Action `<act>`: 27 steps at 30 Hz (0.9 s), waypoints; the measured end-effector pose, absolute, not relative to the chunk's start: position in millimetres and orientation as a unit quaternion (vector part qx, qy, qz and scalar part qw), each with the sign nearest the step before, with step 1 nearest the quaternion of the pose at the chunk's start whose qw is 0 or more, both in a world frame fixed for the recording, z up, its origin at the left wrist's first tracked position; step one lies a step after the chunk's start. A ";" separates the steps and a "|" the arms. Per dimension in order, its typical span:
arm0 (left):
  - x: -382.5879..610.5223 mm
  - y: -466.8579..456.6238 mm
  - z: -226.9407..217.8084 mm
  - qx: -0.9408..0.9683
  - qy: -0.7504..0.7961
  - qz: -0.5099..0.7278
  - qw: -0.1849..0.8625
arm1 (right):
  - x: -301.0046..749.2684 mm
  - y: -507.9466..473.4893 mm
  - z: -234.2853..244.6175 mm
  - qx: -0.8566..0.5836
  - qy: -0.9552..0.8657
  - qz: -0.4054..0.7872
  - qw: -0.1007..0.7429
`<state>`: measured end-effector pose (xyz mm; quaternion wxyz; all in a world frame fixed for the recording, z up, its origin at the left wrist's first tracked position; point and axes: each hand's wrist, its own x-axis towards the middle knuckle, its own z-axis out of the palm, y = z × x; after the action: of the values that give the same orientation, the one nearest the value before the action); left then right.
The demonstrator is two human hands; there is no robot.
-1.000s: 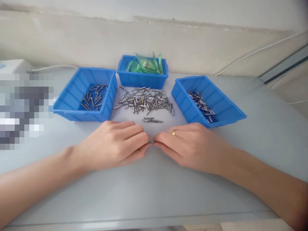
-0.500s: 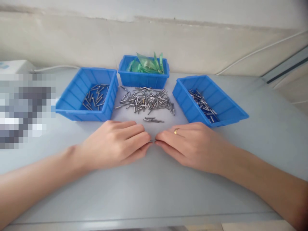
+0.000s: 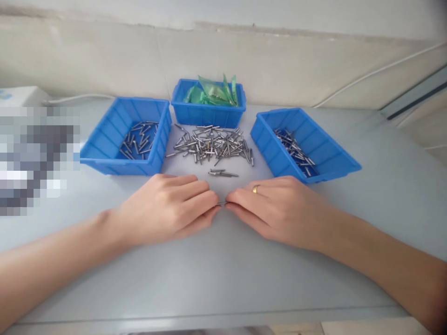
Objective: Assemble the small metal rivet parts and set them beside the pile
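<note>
My left hand (image 3: 178, 204) and my right hand (image 3: 275, 209) meet above the table, fingertips a small gap apart. Both pinch the ends of one thin metal blind rivet (image 3: 222, 203); only its middle shows, the ends being covered by fingers. A gold ring is on my right hand. Just beyond the fingers lies a small group of rivets (image 3: 223, 173). Behind that spreads a loose pile of silver blind rivets (image 3: 213, 145) with thin pins.
A blue bin (image 3: 159, 144) on the left and another blue bin (image 3: 265, 142) on the right hold rivets. At the back, a third blue bin (image 3: 206, 115) contains green plastic bags (image 3: 213, 90). Behind stands the wall; a blurred-out patch covers the far left of the table.
</note>
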<state>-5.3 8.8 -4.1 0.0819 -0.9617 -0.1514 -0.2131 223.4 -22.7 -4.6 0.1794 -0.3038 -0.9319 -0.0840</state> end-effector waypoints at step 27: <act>-6.3 6.4 -3.5 -0.956 -0.165 -0.243 -0.020 | 219.4 -21.8 -0.5 -0.329 -0.920 -0.066 0.202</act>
<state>-6.3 6.4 -3.5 -0.0195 -0.9558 -0.1649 -0.2425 219.4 -21.8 -0.5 0.2023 -0.3291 -0.9200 -0.0663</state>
